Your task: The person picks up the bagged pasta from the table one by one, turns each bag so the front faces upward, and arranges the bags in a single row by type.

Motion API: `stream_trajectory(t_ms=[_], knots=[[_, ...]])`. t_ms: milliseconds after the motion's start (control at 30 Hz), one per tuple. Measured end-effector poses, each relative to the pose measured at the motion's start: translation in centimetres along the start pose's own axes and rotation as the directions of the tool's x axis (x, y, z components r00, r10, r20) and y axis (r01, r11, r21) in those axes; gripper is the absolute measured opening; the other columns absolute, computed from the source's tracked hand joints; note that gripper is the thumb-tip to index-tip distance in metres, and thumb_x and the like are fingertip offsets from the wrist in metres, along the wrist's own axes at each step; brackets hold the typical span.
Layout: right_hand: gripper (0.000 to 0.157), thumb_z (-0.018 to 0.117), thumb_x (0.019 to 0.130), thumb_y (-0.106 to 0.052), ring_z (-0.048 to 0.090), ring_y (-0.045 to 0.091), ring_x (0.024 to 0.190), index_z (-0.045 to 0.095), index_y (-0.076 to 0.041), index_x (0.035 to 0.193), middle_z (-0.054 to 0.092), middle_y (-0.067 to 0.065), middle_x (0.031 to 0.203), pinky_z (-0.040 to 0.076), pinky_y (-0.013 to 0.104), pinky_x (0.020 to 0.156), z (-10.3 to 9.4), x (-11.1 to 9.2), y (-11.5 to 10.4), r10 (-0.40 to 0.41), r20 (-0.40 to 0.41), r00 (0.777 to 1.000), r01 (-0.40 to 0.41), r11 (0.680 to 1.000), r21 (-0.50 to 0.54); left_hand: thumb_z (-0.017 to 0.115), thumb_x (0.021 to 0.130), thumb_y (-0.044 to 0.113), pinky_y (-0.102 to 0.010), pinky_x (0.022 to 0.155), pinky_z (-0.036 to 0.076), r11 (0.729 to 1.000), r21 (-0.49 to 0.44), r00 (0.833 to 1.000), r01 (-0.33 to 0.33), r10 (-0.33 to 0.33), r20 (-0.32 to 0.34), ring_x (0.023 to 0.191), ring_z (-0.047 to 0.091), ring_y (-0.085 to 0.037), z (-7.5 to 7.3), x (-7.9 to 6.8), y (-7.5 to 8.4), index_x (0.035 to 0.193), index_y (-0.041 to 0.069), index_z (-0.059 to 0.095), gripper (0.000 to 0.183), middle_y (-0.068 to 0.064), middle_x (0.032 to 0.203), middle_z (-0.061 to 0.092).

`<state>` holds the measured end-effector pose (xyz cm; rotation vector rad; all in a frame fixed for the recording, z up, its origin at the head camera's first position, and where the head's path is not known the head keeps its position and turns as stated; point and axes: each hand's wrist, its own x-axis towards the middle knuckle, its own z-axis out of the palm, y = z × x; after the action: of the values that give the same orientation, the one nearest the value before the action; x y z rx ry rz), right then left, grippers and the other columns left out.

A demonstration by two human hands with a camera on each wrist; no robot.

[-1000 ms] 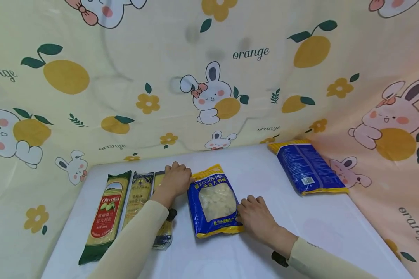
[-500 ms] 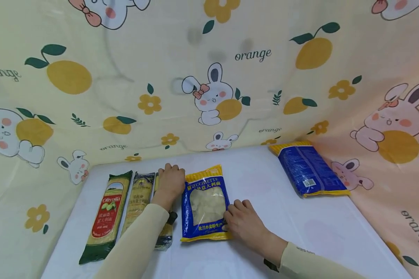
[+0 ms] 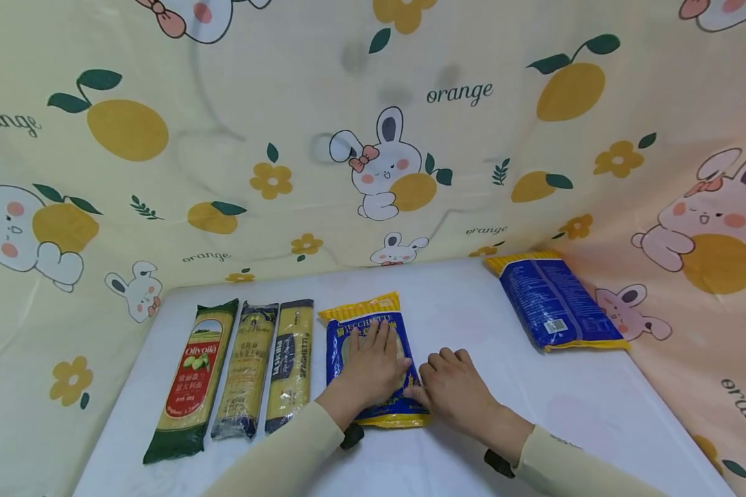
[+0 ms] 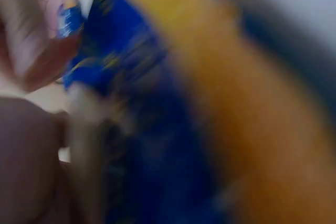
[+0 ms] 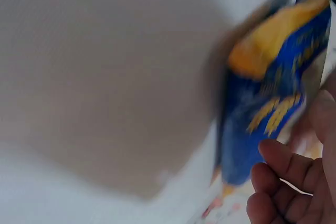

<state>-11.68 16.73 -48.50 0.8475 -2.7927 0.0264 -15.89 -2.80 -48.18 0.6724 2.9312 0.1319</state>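
A blue and yellow pasta bag [image 3: 338,345] with a printed front lies on the white table. Across its middle rests my left hand [image 3: 373,366], fingers straight and spread, covering much of the front. My right hand [image 3: 460,390] is at the bag's lower right edge with its fingers loosely bent. In the right wrist view the bent fingers [image 5: 275,156] are beside the bag [image 5: 262,93] and do not wrap round it. The left wrist view is blurred, with the bag [image 4: 152,103] filling its middle and part of a hand at left.
To the left stand three long spaghetti packs in a row: a green and red one [image 3: 194,373], a clear and dark one [image 3: 245,373], and a dark-labelled one [image 3: 292,359]. Another blue and yellow bag [image 3: 556,300] lies back side up at the far right, against the patterned cloth [image 3: 460,152].
The bag shifted left and straightened beside the spaghetti packs. My left hand went from its left edge onto its front, uncovering the third pack. My right hand moved left, then back slightly right.
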Motion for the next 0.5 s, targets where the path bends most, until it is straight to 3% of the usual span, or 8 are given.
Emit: stream_trajectory(t_ms=[133,300,500], knots=[[0.045,0.068,0.100,-0.053,0.053,0.022,0.078,0.061,-0.015,0.077,0.055,0.000,0.076,0.045,0.045,0.077,-0.6,0.0,2.4,0.060,-0.010,0.998,-0.061,0.998,-0.021,0.026,0.110,0.064,-0.067,0.127,0.008,1.000,-0.020,0.999,0.019,-0.018,0.046,0.164,0.003,-0.035,1.5,0.3,0.1,0.170,0.007,0.014,0.083,-0.014,0.178,0.008],[0.045,0.069,0.099,-0.053,0.059,0.026,0.081,0.063,-0.014,0.077,0.061,0.002,0.080,0.048,0.050,0.080,-1.1,0.0,5.2,0.138,0.005,0.990,-0.138,0.989,-0.051,0.021,0.107,0.070,-0.064,0.129,0.002,1.000,0.006,1.000,0.010,-0.011,0.024,0.165,-0.004,-0.031,2.3,1.2,-1.9,0.171,0.012,0.007,0.087,-0.009,0.178,0.002],[0.044,0.070,0.099,-0.050,0.058,0.029,0.082,0.062,-0.012,0.078,0.060,0.004,0.079,0.047,0.051,0.080,-1.4,-0.4,8.2,0.187,-0.003,0.982,-0.186,0.980,-0.068,0.019,0.107,0.071,-0.065,0.128,-0.004,1.000,-0.011,0.998,-0.009,0.009,0.063,0.164,-0.009,-0.031,2.0,0.9,-3.9,0.171,0.014,0.001,0.088,-0.008,0.178,-0.003]])
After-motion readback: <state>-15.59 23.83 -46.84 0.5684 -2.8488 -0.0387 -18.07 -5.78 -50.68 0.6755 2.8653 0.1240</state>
